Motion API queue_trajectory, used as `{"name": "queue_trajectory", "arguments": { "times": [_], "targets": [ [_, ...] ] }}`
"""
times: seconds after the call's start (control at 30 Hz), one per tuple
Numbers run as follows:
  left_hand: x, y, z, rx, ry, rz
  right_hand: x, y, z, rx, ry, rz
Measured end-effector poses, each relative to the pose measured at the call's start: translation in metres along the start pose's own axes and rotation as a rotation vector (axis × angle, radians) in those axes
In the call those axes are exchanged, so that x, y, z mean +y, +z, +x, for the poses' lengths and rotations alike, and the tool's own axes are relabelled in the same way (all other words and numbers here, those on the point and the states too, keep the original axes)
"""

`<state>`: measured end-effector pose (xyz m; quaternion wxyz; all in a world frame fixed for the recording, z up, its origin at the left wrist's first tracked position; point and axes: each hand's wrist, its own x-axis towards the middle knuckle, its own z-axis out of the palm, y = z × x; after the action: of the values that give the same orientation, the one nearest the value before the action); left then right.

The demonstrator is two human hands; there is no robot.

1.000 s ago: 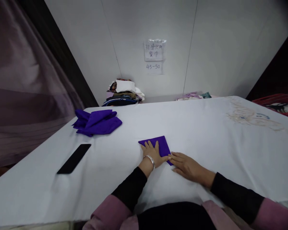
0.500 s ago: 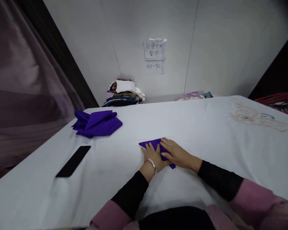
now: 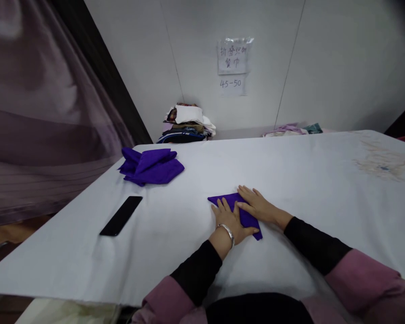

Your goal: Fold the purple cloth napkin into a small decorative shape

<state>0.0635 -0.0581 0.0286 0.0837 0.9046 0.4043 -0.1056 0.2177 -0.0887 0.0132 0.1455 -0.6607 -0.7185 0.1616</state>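
Note:
A purple cloth napkin [image 3: 249, 220], folded into a small triangle, lies flat on the white-covered table in front of me. My left hand [image 3: 230, 221], with a silver bangle at the wrist, rests on its near left side. The fingers there are spread, and the thumb reaches toward the napkin's near right corner. Along the far right edge lies my right hand [image 3: 259, 206], open, with its fingers stretched out over the cloth. Both palms hide part of the napkin.
A loose heap of purple cloth [image 3: 151, 167] lies at the table's far left, with a black phone-like slab [image 3: 121, 216] nearer me. Folded clothes [image 3: 187, 123] are stacked by the wall, and more fabric [image 3: 290, 129] lies farther right. The white tablecloth [image 3: 175, 252] surrounds my hands.
The view has turned left, so everything sits further right. My left thumb has spread out over the napkin's near corner, and my right hand has slid slightly along the far edge.

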Motion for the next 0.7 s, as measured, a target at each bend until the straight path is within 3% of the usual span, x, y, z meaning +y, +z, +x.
{"name": "queue_trajectory", "arguments": {
  "times": [0.13,0.33,0.47,0.6,0.7],
  "targets": [
    [0.0,0.0,0.001,-0.019,-0.014,0.004,0.008,0.008,0.007,0.076,0.004,-0.081],
    [0.002,-0.004,-0.001,-0.014,-0.021,0.015,0.012,-0.003,0.005,0.016,0.063,0.039],
    [0.002,-0.005,-0.001,-0.017,-0.013,0.049,-0.014,-0.002,-0.025,0.172,0.012,-0.017],
    [0.0,-0.003,0.004,-0.037,-0.009,0.139,-0.051,0.012,-0.051,0.21,-0.113,-0.038],
    [-0.001,0.001,0.007,-0.027,-0.001,0.169,-0.061,0.017,-0.05,0.205,-0.148,0.036]
  ]
}}
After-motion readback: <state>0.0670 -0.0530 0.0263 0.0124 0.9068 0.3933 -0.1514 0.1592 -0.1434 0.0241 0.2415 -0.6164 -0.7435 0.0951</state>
